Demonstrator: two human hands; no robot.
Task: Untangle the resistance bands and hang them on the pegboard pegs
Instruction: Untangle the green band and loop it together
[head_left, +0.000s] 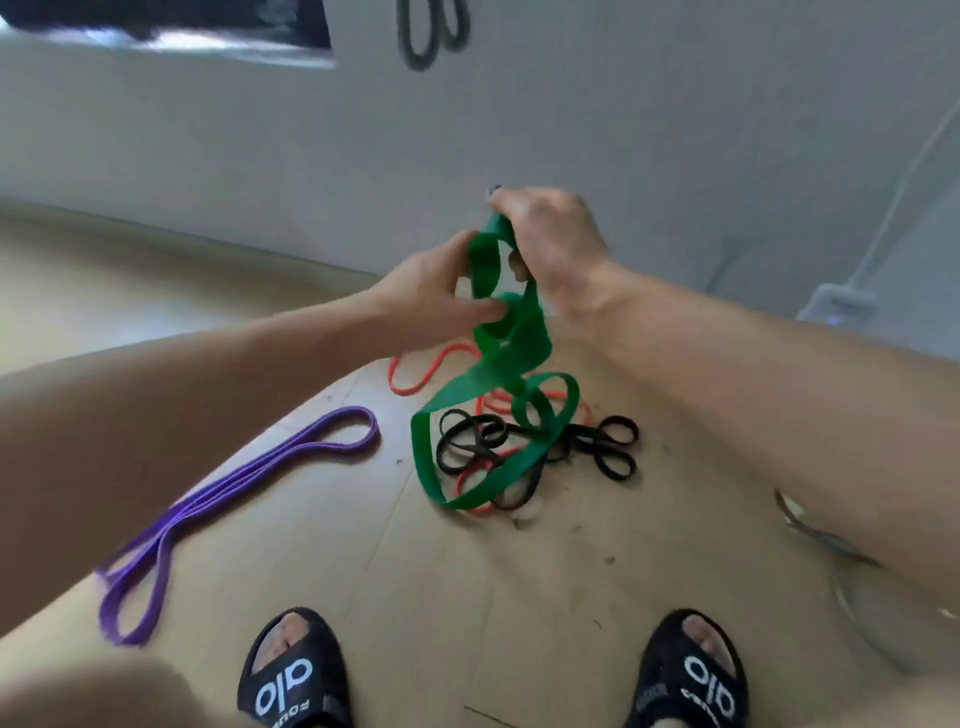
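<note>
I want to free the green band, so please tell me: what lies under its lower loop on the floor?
Under the green band lie black bands and an orange band, tangled together. How they cross beneath the green loop is covered.

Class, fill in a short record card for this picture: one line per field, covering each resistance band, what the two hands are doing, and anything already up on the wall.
green band: wide, twisted, lifted by both hands; lower loop reaches the pile
left hand: gripping a green loop
right hand: pinching the green band's top
black bands: on the floor, tangled with the orange
orange band: on the floor, partly under the green
purple band: on the floor, lying apart, folded double
dark band on wall: hanging at the top; peg not visible
</note>
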